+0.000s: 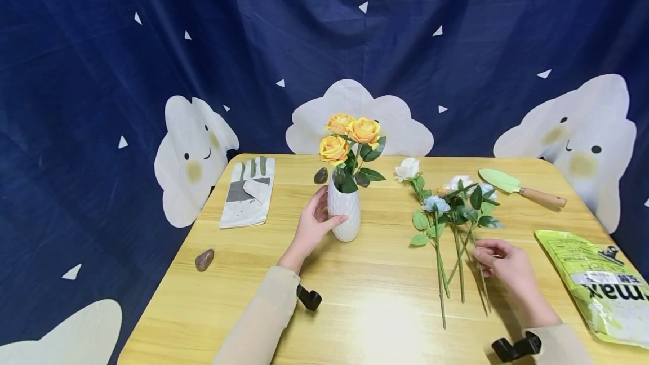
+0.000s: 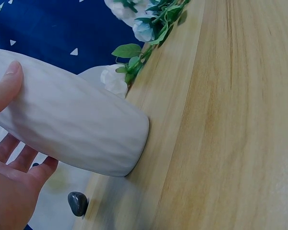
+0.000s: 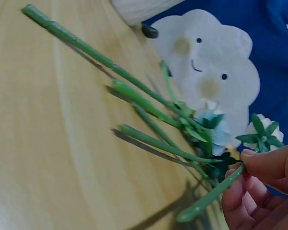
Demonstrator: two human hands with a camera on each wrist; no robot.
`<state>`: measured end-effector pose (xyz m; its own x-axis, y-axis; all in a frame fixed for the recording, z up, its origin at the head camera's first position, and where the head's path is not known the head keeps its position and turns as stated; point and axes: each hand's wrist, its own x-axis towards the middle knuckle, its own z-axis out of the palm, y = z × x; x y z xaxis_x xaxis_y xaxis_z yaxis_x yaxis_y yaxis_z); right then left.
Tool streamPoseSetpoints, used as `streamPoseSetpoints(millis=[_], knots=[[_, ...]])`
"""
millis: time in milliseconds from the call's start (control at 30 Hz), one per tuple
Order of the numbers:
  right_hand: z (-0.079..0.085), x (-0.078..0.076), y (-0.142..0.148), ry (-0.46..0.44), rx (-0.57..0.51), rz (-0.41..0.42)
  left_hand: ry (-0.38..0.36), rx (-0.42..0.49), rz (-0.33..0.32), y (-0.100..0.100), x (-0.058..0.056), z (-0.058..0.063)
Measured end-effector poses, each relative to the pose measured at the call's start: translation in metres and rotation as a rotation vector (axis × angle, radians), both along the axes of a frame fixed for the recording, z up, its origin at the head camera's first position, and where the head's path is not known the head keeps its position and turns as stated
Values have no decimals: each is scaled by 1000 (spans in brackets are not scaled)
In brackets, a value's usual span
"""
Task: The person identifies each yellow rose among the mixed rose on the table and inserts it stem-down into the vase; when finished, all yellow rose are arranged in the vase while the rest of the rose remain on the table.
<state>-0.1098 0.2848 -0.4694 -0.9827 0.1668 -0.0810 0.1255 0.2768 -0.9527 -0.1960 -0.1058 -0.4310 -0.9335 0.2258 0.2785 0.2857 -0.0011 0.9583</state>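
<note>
Wooden tabletop (image 1: 284,303) is filling the lower frame. At centre, the left hand (image 1: 315,223) is gripping a vase (image 1: 347,210), ideally steadily; lower right, the right hand (image 1: 507,263) is pinching one flower stem (image 3: 211,195), preferably clear of neighbouring stems (image 3: 139,101).

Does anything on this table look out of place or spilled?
I see no spill. Slightly odd: one brownish stone lies alone near the left edge of the table, apart from the two dark stones behind the vase.
</note>
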Motion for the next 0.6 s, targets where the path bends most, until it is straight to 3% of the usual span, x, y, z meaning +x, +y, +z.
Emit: streamPoseSetpoints(millis=[100, 300, 400, 600], knots=[[4, 3, 10, 35, 19, -33, -1, 4, -4, 0, -1, -1], [2, 9, 30, 19, 76, -137, 3, 4, -8, 0, -1, 0], [-1, 11, 35, -35, 85, -141, 4, 5, -7, 0, 0, 0], [-6, 8, 37, -165, -6, -120, -4, 2, -2, 0, 0, 1]])
